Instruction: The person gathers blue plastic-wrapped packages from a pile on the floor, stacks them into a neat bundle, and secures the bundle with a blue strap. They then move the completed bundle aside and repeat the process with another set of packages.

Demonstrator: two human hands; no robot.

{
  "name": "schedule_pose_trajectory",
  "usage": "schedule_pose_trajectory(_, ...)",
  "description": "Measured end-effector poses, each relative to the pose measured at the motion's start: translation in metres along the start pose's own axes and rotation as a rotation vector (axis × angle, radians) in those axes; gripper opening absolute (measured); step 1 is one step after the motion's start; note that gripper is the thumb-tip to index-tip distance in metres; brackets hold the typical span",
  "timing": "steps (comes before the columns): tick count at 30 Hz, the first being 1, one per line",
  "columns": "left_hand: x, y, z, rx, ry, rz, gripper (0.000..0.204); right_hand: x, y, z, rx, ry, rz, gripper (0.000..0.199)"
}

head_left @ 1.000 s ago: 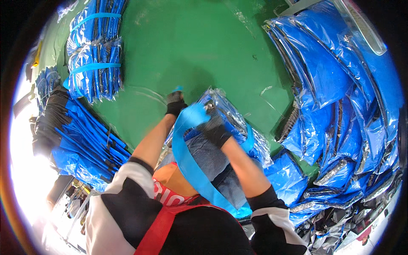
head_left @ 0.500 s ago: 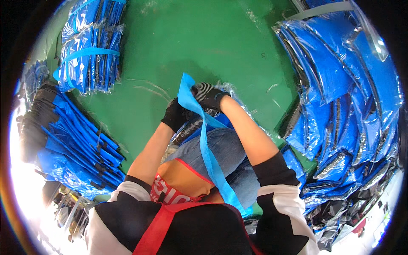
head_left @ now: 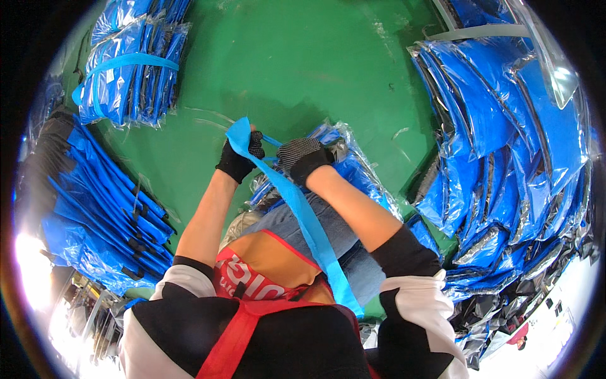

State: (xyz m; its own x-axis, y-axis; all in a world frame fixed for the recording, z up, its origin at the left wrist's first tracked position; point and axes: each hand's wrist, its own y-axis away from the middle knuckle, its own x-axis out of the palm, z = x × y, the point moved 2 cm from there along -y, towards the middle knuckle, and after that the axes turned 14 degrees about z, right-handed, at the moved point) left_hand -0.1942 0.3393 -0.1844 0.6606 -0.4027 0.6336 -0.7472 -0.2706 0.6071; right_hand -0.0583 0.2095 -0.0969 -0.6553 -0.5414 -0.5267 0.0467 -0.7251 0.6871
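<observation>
Both my hands wear black gloves with a dotted grip. My left hand (head_left: 241, 156) is closed round a light blue fabric strap (head_left: 303, 218), whose folded upper part stands up over it. The long tail of the strap hangs down across my jeans. My right hand (head_left: 303, 158) is a fist just to the right, and a taut stretch of strap runs between the two hands. Below them, against my legs, lies a bundle of blue pieces in clear plastic (head_left: 360, 174), partly hidden by my arms and knees.
A bundle bound with light blue straps (head_left: 132, 76) stands on the green floor (head_left: 284, 57) at the far left. Blue folded pieces with black edges (head_left: 110, 202) lean at the left. A large pile of plastic-wrapped blue pieces (head_left: 486, 126) rises at the right.
My hands have moved apart, the left one to the left, drawing a stretch of strap tight between them. The strap's folded top has shifted left, and more of the bundle shows.
</observation>
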Motion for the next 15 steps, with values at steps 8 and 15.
schedule_pose_trajectory(8, -0.034, 0.073, 0.030, 0.077, -1.560, 0.258, 0.026, -0.010, -0.010, -0.041, -0.145, -0.762, 0.203, 0.030)
schedule_pose_trajectory(15, -0.027, 0.101, 0.051, 0.046, -0.802, 0.224, 0.023, 0.010, 0.000, -0.036, -0.114, -1.388, 0.028, 0.025)
